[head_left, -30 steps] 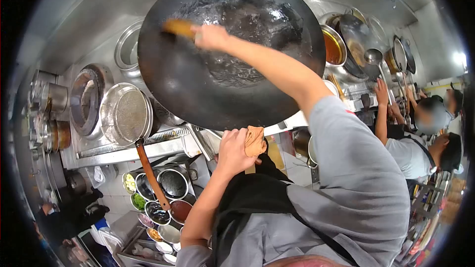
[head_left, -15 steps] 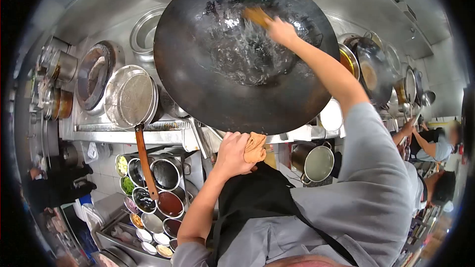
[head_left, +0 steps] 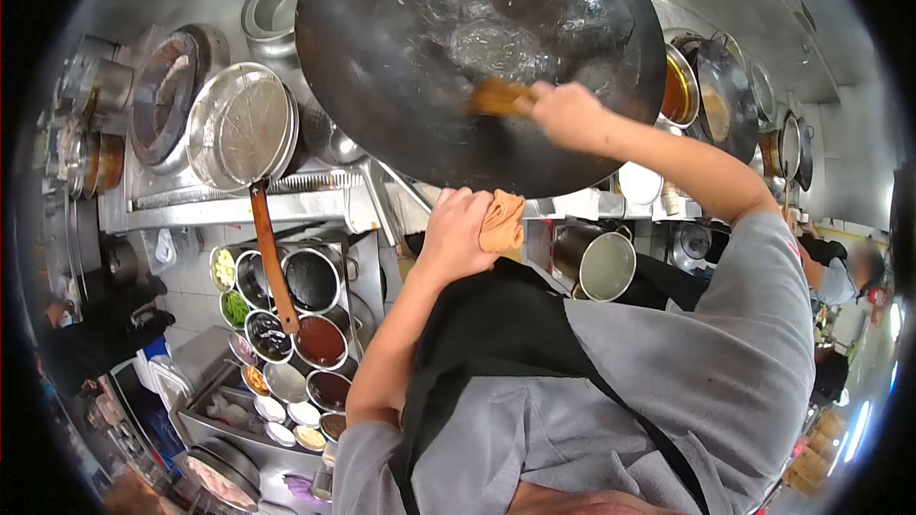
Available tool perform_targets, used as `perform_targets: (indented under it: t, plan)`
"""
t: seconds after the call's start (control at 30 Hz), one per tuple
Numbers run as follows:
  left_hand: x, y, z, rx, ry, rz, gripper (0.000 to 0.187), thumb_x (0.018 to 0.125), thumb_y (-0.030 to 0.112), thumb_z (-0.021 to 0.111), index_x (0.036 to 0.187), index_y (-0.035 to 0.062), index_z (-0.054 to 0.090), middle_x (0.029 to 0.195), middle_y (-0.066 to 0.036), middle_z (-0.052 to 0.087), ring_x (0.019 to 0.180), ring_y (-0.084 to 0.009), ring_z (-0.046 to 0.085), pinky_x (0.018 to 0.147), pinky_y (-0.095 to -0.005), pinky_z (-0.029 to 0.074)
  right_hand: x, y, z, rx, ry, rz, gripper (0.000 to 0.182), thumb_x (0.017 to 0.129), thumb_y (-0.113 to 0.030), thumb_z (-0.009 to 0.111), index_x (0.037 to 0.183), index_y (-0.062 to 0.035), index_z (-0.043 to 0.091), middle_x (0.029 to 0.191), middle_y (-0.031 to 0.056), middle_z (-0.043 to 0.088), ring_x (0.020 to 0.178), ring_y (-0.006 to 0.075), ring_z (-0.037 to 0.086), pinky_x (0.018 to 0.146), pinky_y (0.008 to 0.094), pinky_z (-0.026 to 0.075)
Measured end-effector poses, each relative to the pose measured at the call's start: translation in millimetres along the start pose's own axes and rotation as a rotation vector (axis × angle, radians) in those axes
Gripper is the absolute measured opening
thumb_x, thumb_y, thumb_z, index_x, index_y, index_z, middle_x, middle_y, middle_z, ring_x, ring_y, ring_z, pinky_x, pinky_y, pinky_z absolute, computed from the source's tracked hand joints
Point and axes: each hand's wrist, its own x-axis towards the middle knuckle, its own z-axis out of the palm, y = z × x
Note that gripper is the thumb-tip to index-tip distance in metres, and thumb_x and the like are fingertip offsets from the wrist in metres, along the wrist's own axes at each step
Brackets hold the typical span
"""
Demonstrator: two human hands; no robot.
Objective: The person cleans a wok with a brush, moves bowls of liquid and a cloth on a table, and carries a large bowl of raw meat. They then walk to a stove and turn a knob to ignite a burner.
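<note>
A large dark wok (head_left: 391, 67) fills the upper middle of the head view, with shiny water pooled near its centre. My right hand (head_left: 572, 118) is closed around a brown bamboo wok brush (head_left: 499, 97). The brush's bristles, a little blurred, are over the wok's near inner wall. At the wok's near rim, my left hand (head_left: 456, 234) is closed on a folded orange cloth (head_left: 502, 222). Part of the rim behind the cloth and fingers is hidden, so how firmly they grip it cannot be made out.
A wire strainer with a wooden handle (head_left: 274, 262) lies left of the wok. Below it stand several sauce and ingredient pots (head_left: 321, 340). To the right are a pot of amber liquid (head_left: 678, 86) and another wok (head_left: 730, 100). A pot (head_left: 608, 267) stands lower right; a person (head_left: 840, 272) is beyond.
My right hand has drawn the brush from the wok's far side towards the near wall. The splashing water has settled into a smaller pool. The wok sits higher in view; my left hand keeps the cloth.
</note>
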Motion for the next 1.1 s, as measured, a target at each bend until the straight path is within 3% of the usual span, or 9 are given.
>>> perform_targets:
  t: [0.1,0.13,0.23,0.37,0.5,0.63,0.8,0.9,1.1]
  plan:
    - [-2,-5,0,-0.006,-0.034,0.015,0.043,0.065,0.029,0.076,0.090,0.0024,0.054,0.078,-0.013,0.050,0.075,-0.0339,0.048,0.070,-0.0395,0.038,50,82,62,-0.052,0.135,0.301,0.040,0.081,-0.014,0.053,0.120,-0.0094,0.054,0.097,0.0197,0.060,0.074,0.0321,0.067,0.063,0.0412,0.055]
    - [-3,-4,-2,-0.018,-0.032,0.020,0.043,0.065,0.029,0.076,0.091,0.0023,0.054,0.079,-0.014,0.050,0.076,-0.0339,0.048,0.070,-0.0395,0.038,78,92,54,0.083,0.201,0.439,0.027,0.079,-0.016,0.057,0.105,-0.0085,0.061,0.099,0.0169,0.063,0.095,0.0342,0.064,0.078,0.0437,0.053]
    - [1,6,-4,0.015,-0.030,-0.036,0.040,0.061,0.025,0.075,0.088,0.0041,0.053,0.077,-0.013,0.052,0.078,-0.0323,0.051,0.076,-0.0396,0.039,144,76,6,0.269,0.169,0.543,0.027,0.081,-0.015,0.054,0.106,-0.0098,0.063,0.107,0.0181,0.063,0.093,0.0352,0.065,0.078,0.0431,0.054]
    - [2,8,-7,0.014,-0.061,-0.026,0.041,0.062,0.023,0.075,0.091,0.0032,0.054,0.079,-0.013,0.053,0.081,-0.0322,0.051,0.077,-0.0395,0.039,163,-7,-6,0.213,0.328,0.356,0.030,0.080,-0.011,0.053,0.109,-0.0064,0.059,0.100,0.0179,0.062,0.088,0.0328,0.066,0.073,0.0417,0.054]
    - [-1,9,-9,0.011,-0.068,-0.043,0.043,0.062,0.022,0.075,0.094,0.0028,0.055,0.080,-0.013,0.054,0.083,-0.0317,0.052,0.078,-0.0394,0.039,66,-65,-21,0.174,0.348,0.005,0.030,0.080,-0.012,0.055,0.108,-0.0009,0.057,0.094,0.0168,0.060,0.081,0.0300,0.066,0.068,0.0386,0.055]
    - [-1,13,-8,-0.014,-0.053,-0.051,0.043,0.061,0.022,0.075,0.094,0.0028,0.055,0.081,-0.013,0.055,0.083,-0.0318,0.052,0.079,-0.0396,0.039,40,4,39,-0.159,-0.015,0.222,0.027,0.080,-0.013,0.056,0.105,-0.0027,0.059,0.089,0.0153,0.061,0.079,0.0299,0.067,0.068,0.0395,0.055]
    - [-5,9,1,0.016,-0.006,-0.087,0.045,0.060,0.021,0.076,0.095,0.0020,0.053,0.083,-0.014,0.053,0.084,-0.0334,0.051,0.079,-0.0406,0.040,120,86,9,0.194,0.087,0.558,0.027,0.080,-0.015,0.054,0.102,-0.0083,0.068,0.104,0.0168,0.067,0.095,0.0346,0.066,0.076,0.0428,0.055]
    - [-3,9,2,0.030,-0.006,-0.053,0.049,0.058,0.019,0.076,0.096,0.0006,0.052,0.084,-0.015,0.051,0.084,-0.0356,0.049,0.079,-0.0418,0.039,159,36,19,0.172,0.260,0.512,0.025,0.080,-0.016,0.054,0.099,-0.0068,0.068,0.104,0.0178,0.065,0.093,0.0326,0.066,0.076,0.0428,0.054]
    - [-6,5,2,0.015,-0.015,-0.059,0.047,0.064,0.024,0.076,0.098,0.0003,0.054,0.087,-0.016,0.053,0.088,-0.0378,0.049,0.081,-0.0428,0.039,24,-58,9,0.239,0.321,0.062,0.037,0.079,-0.011,0.055,0.116,-0.0040,0.056,0.095,0.0172,0.057,0.076,0.0325,0.065,0.066,0.0427,0.053]
